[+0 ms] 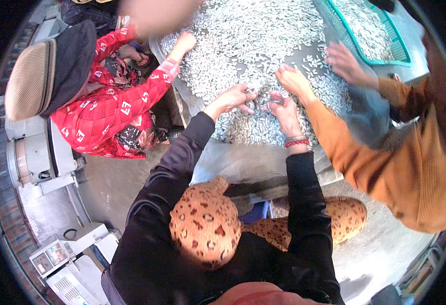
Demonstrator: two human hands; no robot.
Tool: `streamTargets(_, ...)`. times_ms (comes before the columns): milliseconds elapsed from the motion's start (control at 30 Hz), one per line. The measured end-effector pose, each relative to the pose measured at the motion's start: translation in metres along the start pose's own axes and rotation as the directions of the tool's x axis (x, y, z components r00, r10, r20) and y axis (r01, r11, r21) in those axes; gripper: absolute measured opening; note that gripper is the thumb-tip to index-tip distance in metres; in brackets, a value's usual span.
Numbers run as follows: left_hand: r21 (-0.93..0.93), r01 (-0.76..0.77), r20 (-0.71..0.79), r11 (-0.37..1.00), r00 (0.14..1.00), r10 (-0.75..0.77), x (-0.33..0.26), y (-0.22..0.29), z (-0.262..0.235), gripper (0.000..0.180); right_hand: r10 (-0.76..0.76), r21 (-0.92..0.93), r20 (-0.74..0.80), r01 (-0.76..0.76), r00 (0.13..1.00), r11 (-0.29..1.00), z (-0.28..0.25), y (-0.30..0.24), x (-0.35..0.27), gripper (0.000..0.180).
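A wide layer of small, short, silvery-white rod-shaped pieces (263, 30) covers the table in front of me. My left hand (232, 99) reaches into the near part of the layer, its thumb and fingers apart and their tips among the pieces. Close by on the right, my right hand (285, 113), with a red bead bracelet (297, 143) at its wrist, has thumb and fingers curled round a few pieces. Another person's hand (295, 81), on an orange-brown sleeve, is just beyond my right hand. That person's other hand (346, 63) hovers blurred above the layer.
A green plastic basket (352, 43) of similar pieces stands at the far right. To my left, a person in a red patterned top (116, 109) rests a closed hand (184, 42) at the table's edge. Clear plastic sheeting (243, 165) hangs over the near edge. Machinery (55, 259) lies at lower left.
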State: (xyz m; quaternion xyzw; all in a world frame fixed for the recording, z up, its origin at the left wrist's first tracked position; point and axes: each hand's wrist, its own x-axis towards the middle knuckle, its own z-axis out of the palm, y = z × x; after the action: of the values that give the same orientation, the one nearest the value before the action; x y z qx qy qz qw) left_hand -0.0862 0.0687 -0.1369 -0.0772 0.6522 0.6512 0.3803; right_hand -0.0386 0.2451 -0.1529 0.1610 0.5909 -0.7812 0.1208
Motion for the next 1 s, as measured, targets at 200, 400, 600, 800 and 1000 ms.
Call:
streamTargets(200, 0.204, 0.086, 0.104, 0.975, 0.989, -0.109, -0.009, 0.033, 0.03, 0.027, -0.112, 0.032, -0.015, 0.112, 0.994, 0.993, -0.026, 0.032, -0.014, 0.034)
streamTargets(400, 0.442, 0.174, 0.029, 0.88, 0.978, -0.208, -0.059, 0.081, 0.044, 0.026, 0.045, -0.378, -0.128, -0.09, 0.991, 0.921, -0.023, -0.001, -0.038, 0.048)
streamTargets(600, 0.602, 0.087, 0.0, 0.793, 0.994, -0.109, -0.064, 0.11, 0.08, 0.028, -0.093, -0.758, -0.211, -0.102, 0.973, 0.644, -0.051, 0.025, -0.037, 0.05)
streamTargets(800, 0.596, 0.045, -0.081, 0.802, 0.997, 0.004, -0.037, 0.04, 0.069, 0.025, -0.516, -0.61, -0.193, 0.31, 0.834, 0.729, -0.043, 0.034, -0.07, 0.022)
streamTargets(1000, 0.233, 0.087, -0.215, 0.969, 0.976, -0.036, -0.05, -0.015, 0.072, 0.03, -0.125, 0.42, -0.03, 0.127, 0.992, 0.899, -0.04, 0.042, -0.089, 0.022)
